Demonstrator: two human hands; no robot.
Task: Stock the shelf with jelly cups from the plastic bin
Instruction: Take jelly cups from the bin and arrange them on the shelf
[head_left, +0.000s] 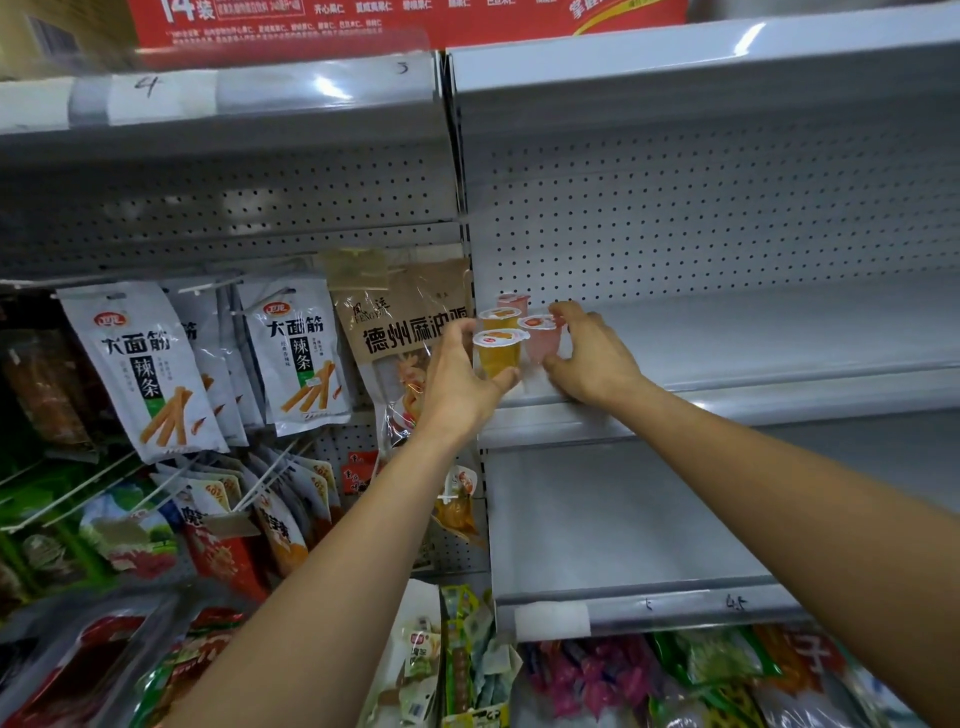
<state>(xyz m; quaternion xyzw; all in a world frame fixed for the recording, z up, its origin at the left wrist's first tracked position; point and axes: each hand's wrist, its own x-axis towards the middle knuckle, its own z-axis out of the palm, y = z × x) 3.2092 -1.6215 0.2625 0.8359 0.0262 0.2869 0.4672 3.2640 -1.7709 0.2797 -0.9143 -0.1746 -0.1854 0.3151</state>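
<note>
Left hand (457, 374) grips a yellow jelly cup (497, 351), right hand (592, 358) a pink jelly cup (540, 335), at the left end of the shelf (727, 332); so close to its near edge, a clumsy release could tip either off.

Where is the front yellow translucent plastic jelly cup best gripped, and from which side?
Grip the front yellow translucent plastic jelly cup probably by its tapered side wall under the wider lid rim, coming from the front-left: a pink translucent plastic jelly cup stands close at its right, another yellow cup behind.
</note>
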